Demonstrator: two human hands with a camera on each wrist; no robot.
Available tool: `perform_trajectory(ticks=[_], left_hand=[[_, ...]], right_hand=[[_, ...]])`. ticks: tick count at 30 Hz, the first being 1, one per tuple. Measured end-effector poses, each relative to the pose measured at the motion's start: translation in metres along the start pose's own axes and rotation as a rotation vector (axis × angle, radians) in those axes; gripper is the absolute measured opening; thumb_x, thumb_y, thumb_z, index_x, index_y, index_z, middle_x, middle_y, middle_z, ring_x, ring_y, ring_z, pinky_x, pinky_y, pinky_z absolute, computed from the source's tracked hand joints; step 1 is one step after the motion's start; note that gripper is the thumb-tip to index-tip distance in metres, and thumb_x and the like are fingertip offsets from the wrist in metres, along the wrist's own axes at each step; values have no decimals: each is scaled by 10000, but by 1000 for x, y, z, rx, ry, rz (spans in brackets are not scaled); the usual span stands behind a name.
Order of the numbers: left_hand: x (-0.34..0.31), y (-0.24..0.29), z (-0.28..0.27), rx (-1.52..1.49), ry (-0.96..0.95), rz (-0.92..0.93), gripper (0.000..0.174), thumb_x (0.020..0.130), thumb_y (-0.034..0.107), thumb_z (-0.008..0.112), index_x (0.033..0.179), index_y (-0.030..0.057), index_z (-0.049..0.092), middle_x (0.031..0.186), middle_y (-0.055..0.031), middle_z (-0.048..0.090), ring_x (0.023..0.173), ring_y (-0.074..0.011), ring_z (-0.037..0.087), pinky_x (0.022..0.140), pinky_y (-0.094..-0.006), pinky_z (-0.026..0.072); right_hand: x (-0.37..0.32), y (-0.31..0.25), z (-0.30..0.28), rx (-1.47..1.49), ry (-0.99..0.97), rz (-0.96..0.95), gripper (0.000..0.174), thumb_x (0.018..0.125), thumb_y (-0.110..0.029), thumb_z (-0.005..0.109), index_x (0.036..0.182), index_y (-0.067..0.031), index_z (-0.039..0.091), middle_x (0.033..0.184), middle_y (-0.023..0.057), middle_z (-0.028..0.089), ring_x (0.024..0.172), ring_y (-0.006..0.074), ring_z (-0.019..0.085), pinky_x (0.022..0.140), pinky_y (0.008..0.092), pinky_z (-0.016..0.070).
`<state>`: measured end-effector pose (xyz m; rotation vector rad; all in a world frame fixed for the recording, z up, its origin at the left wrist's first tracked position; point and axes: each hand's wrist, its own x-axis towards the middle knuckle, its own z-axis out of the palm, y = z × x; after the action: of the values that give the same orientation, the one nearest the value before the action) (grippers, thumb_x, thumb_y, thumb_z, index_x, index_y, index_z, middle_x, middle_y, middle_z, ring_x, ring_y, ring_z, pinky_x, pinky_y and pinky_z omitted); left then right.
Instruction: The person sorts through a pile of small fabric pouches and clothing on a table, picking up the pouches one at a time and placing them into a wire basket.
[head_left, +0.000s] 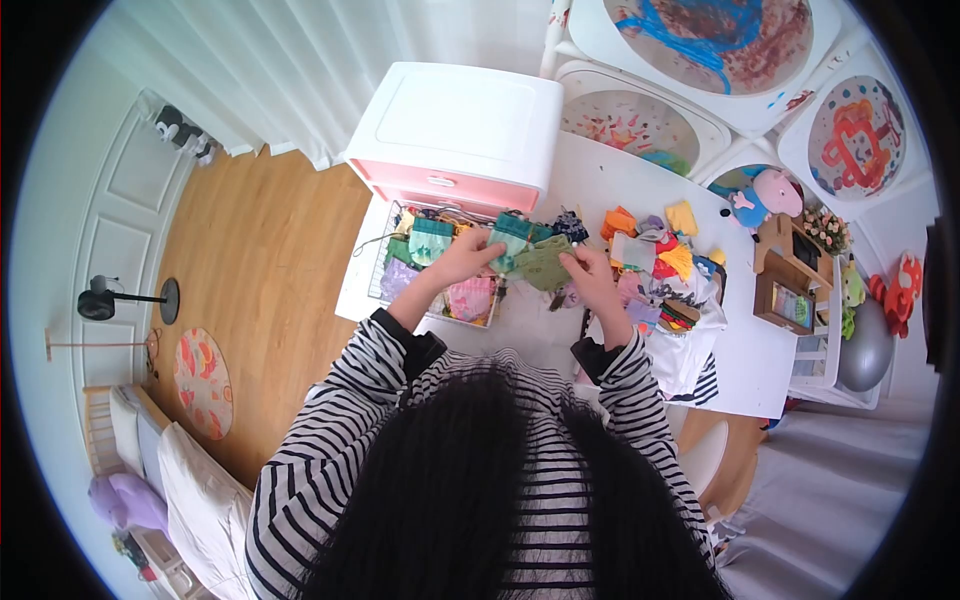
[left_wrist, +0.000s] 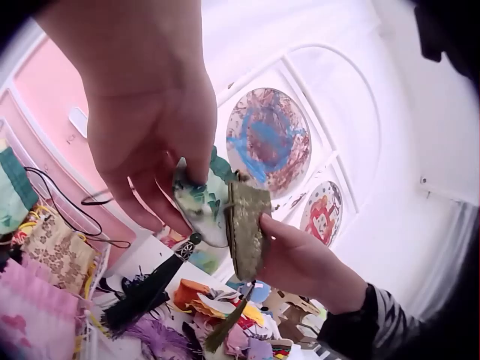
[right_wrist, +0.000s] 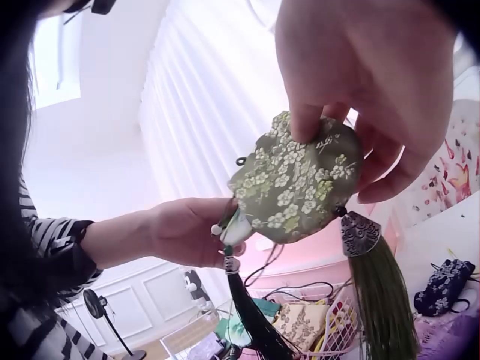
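The right hand pinches an olive-green pouch with pale blossoms between thumb and fingers, its olive tassel hanging below that hand. The left hand is clamped on a teal-and-white pouch, a dark tassel hanging under it. The pouches are held up close together above the bench; whether they touch is hard to tell.

The step in hand seems to be handling or sorting these two pouches. The next move calls for keeping each pinched by its body, tassels and cords free, and lowering each where it belongs without snagging.

Below and beside the left hand is a wire basket of pouches, with loose black cords among them. Just beyond the hands lies a dark blue patterned pouch; to the right of the right hand, a heap of bright cloth pieces. Beyond the left hand is a white and pink drawer unit; farther out past the right hand sits a plush toy.

No brand or label is legible; a small mark on the drawer front is too faint to read.
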<state>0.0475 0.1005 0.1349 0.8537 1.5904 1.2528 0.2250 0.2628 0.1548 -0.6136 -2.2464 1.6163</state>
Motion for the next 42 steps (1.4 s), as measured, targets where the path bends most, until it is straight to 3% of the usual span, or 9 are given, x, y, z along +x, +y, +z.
perform_trajectory(ticks=[5, 7, 10, 13, 19, 27, 33, 37, 42], left_hand=[[-14, -28, -46, 130, 199, 37, 190, 829, 148, 511, 826, -35, 564, 692, -45, 577, 611, -95, 560, 520, -225, 473], [-22, -45, -66, 631, 330, -80, 249, 749, 206, 573, 724, -40, 541, 611, -135, 549, 577, -217, 545, 539, -332, 416], [-22, -110, -89, 415, 380, -164, 277, 703, 231, 599, 704, -37, 528, 617, -173, 537, 589, -297, 539, 559, -368, 421], [-30, -131, -94, 539, 283, -330, 314, 682, 264, 615, 697, -38, 526, 641, -186, 552, 614, -322, 552, 575, -379, 423], [-30, -130, -85, 878, 98, -541, 430, 664, 294, 601, 950, -24, 562, 895, -205, 597, 866, -353, 567, 758, -377, 457], [-39, -87, -64, 1193, 12, -786, 405, 705, 356, 563, 996, 76, 588, 1003, -104, 600, 942, -270, 568, 785, -399, 438], [-27, -40, -59, 1101, 118, -508, 384, 770, 365, 549, 1014, 68, 567, 920, -111, 608, 817, -245, 594, 695, -347, 466], [-26, 20, -16, 111, -203, -180, 271, 830, 264, 519, 960, 28, 548, 706, -50, 566, 643, -102, 537, 534, -236, 447], [-8, 26, 6, 304, -293, -60, 238, 819, 235, 529, 877, 5, 554, 656, -24, 559, 570, -78, 522, 491, -223, 423]], right_hand=[[-4, 30, -12, 5, 115, 98, 261, 808, -166, 555, 656, 30, 475, 559, -29, 388, 535, 49, 339, 468, 229, 270], [-7, 35, -17, 134, 183, 99, 240, 820, -168, 546, 678, 22, 507, 578, -44, 412, 539, 38, 344, 471, 215, 275], [-11, 50, -28, 159, 210, 103, 198, 831, -164, 535, 755, 17, 557, 609, -51, 456, 545, 29, 361, 476, 199, 287], [-15, 45, -29, 220, 226, 122, 171, 833, -153, 529, 794, 9, 570, 625, -47, 482, 543, 23, 371, 476, 192, 291], [-16, 51, -26, 125, 219, 148, 194, 795, -166, 579, 719, 11, 558, 598, -38, 464, 528, 33, 367, 471, 209, 290], [-22, 30, -26, -116, 269, 143, 282, 753, -215, 626, 639, 14, 507, 530, -37, 381, 508, 45, 327, 457, 234, 261], [-17, 37, -22, -70, 164, 166, 322, 776, -224, 610, 605, 8, 466, 531, -57, 366, 506, 34, 298, 446, 222, 236], [-11, 23, -5, 41, -16, 101, 292, 811, -225, 575, 632, -5, 505, 538, -54, 412, 488, 22, 353, 434, 202, 277], [-10, -11, 15, 204, -268, 229, 243, 825, -217, 550, 823, 22, 593, 658, 15, 548, 557, 79, 509, 501, 229, 434]])
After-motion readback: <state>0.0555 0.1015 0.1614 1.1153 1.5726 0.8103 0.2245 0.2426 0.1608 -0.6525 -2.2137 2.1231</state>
